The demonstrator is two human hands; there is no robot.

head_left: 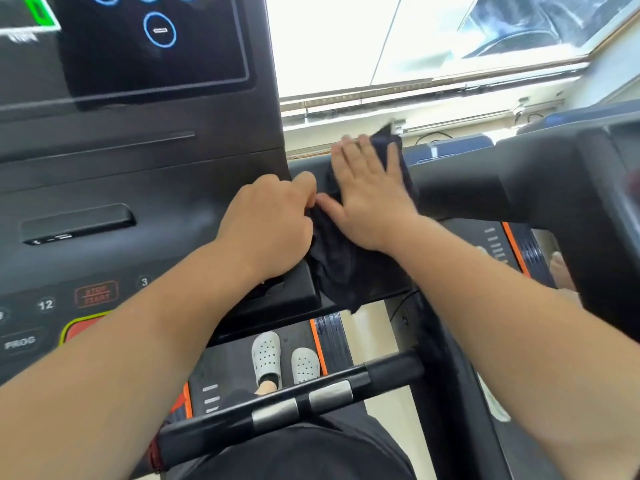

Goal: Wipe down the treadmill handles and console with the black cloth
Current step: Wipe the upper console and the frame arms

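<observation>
The black cloth (346,268) is draped over the right-hand arm of the treadmill (460,181), just beside the console (138,188). My right hand (367,199) lies flat on the cloth with straight fingers, pressing it onto the arm. My left hand (270,223) sits at the console's right edge and pinches the cloth's left edge between thumb and curled fingers. The cloth's lower corner hangs off below the arm. A front handle bar (294,407) with two metal sensor plates crosses below my forearms.
The console's dark screen (152,46) and button panel (45,304) fill the left. A bright window (415,39) lies beyond the arm. My feet in grey clogs (284,362) stand on the belt below. A second treadmill arm (588,202) is at right.
</observation>
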